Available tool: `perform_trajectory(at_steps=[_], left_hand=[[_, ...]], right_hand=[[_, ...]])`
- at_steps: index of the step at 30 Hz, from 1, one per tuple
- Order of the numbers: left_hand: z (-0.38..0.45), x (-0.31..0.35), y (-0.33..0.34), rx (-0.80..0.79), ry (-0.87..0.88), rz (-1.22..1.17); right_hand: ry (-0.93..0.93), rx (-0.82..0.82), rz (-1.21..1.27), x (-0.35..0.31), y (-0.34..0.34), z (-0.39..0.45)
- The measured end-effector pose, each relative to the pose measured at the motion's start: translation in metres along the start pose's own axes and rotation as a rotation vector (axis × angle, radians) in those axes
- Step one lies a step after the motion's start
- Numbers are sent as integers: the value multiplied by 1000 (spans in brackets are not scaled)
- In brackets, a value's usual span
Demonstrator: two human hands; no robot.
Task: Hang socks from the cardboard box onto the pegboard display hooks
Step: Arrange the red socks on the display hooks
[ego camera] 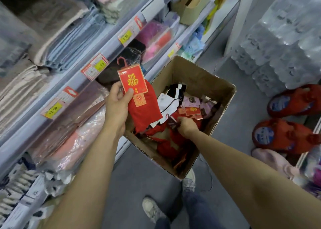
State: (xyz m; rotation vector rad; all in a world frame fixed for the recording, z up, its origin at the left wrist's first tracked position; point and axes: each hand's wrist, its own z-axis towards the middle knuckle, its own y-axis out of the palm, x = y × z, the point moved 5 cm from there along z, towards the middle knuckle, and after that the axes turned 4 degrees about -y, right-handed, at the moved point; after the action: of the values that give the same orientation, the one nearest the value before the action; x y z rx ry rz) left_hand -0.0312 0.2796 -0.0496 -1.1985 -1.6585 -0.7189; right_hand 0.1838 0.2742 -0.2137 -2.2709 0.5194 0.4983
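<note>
Red socks (144, 107), soft and light; my left hand (116, 105) pinches their stiff card header, right hand (186, 125) grasps another pair in the cardboard box (224, 96).

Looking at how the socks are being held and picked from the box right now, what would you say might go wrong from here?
1. The left hand pinches the red sock pack only by its card, so it may slip.
2. The right hand digs among tangled red socks in the cardboard box; plastic hooks might snag and drag out extras.
3. The box sits by the person's shoe and could be kicked.
</note>
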Motion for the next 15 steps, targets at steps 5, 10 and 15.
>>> perform_trajectory(at_steps=[5, 10, 15], left_hand=[[8, -6, 13, -3, -34, 7], [15, -11, 24, -15, -49, -20], [17, -17, 22, -8, -50, -13]], right_hand=[[52, -328, -10, -1, 30, 8], [305, -36, 28, 26, 5, 36], [440, 123, 194, 48, -16, 53]])
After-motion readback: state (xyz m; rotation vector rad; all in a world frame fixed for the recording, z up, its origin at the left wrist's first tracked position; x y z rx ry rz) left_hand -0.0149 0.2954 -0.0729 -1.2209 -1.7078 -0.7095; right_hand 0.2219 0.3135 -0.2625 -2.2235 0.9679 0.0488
